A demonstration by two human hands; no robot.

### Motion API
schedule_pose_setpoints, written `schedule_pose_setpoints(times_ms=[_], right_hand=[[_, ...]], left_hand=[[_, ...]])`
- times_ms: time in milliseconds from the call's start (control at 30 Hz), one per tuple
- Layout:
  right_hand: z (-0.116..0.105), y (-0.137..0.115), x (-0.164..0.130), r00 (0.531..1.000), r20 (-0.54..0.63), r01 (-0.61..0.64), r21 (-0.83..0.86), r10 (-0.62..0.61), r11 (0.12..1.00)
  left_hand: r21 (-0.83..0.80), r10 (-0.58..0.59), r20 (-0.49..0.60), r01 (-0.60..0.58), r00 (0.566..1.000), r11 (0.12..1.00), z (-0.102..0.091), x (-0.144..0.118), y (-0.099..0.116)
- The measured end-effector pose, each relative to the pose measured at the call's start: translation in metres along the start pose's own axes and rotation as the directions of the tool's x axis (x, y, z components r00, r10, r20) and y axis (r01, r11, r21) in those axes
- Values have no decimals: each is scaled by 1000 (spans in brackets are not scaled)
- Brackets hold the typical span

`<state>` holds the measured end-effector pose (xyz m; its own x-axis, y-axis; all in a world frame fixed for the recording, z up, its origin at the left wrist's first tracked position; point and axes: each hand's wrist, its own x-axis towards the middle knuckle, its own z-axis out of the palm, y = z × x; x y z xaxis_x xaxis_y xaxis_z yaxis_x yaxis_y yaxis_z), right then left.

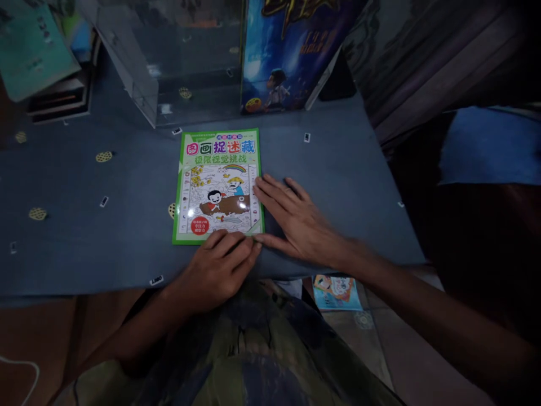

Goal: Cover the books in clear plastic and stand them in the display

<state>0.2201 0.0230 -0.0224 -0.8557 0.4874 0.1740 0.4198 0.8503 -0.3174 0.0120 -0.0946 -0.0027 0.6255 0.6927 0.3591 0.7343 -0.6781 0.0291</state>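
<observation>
Your book (220, 183) lies face up on the table (342, 186), its long axis running near to far, title end far. Your right hand (298, 220) spreads unclenched at its right edge; your left hand (224, 262) curls at its near edge, grip unclear. Patterned grey-blue cloth (127, 248) covers the table; the room is dim.

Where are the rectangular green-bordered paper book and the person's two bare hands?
Rectangular green-bordered paper book (217, 189): head view, printed front cover.
Left bare hand (222, 266): head view, back of hand.
Right bare hand (300, 223): head view, back of hand.
</observation>
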Motion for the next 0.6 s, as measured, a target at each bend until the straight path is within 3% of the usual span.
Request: schedule_pose_setpoints(times_ms=[267,467,600], right_hand=[[5,0,-4,1000,2,11,4,-11,1000],[5,1,-4,1000,19,23,-11,-23,1000],[5,1,-3,1000,24,11,4,-11,1000]], left_hand=[[-51,-134,-91,130,987,990,-5,-26,1],[-11,-343,-175,347,923,938,-17,-72,-9],[7,-398,-208,409,893,913,-21,-88,-12]])
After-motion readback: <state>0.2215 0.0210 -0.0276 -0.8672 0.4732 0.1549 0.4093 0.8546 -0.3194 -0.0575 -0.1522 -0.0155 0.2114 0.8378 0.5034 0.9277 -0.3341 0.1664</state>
